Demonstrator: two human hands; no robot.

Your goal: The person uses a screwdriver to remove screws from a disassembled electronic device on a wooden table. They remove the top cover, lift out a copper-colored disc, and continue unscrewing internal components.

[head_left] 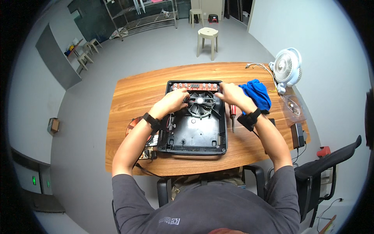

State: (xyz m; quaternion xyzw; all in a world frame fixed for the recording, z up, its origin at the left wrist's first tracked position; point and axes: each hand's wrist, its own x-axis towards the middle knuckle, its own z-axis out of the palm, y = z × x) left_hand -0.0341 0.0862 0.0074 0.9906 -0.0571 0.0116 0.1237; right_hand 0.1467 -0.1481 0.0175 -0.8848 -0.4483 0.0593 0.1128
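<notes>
An opened black appliance housing (194, 134), shaped like an induction cooker's base, lies on the table before me. A black cooling fan (200, 100) with a pale hub sits in its far half, just below a red control board (194, 86) with a small display. My left hand (174, 102) reaches over the housing's left rim, fingers curled at the fan's left side. My right hand (232, 95) is at the far right rim. Its thumb points toward the fan and its forefinger lies apart, near the corner. The fingertips' exact contact is partly hidden.
Right of the housing lie a red-handled screwdriver (233, 115) and a blue cloth (257, 94). A white fan (287, 68) and a black power adapter (297, 135) are near the table's right edge. A copper coil (133, 125) is partly hidden beneath my left forearm.
</notes>
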